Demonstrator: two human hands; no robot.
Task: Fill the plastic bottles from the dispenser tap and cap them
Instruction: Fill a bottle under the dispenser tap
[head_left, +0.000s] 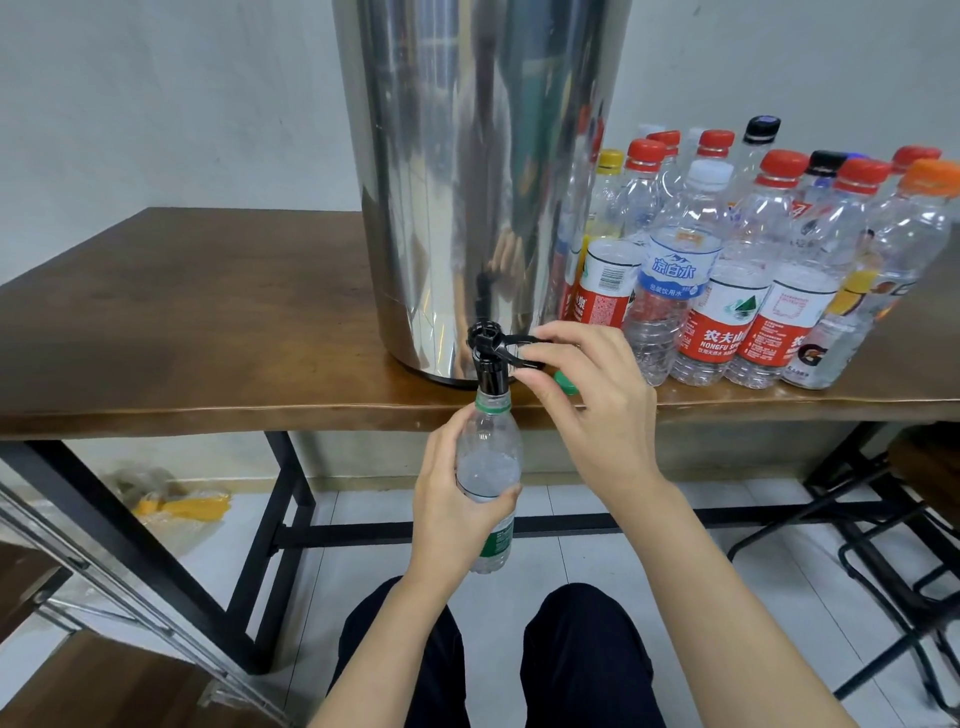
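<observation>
- We hold the bottle (488, 467) upright just below the front edge of the table (208, 322), its open neck pushed up against the spout of the tap (485, 364) so that nothing spills past the mouth.
- Our left hand (447, 514) wraps around the bottle's middle, fingers curled behind it and thumb in front. We judge this grip carries the weight as the bottle fills and keeps the neck lined up.
- Water shows inside the clear upper part, but we cannot tell the exact level.
- Our right hand (587, 395) pinches the black lever (519, 345) of the tap between thumb and fingertips, placed to start or stop the flow. Whether water is running now, we cannot tell.
- A green cap (567, 383) lies on the table near the front edge, half hidden behind the right hand. It probably belongs to this bottle and sits close by for capping.
- The tap juts from the foot of the steel dispenser (467, 182), which stands at the front edge so the spout overhangs it and a bottle fits beneath.
- To the right of the dispenser a crowd of capped bottles (727, 260) stands packed together; most look empty to us.
- On the floor under the table's left end lies a yellow bag (176, 506).
</observation>
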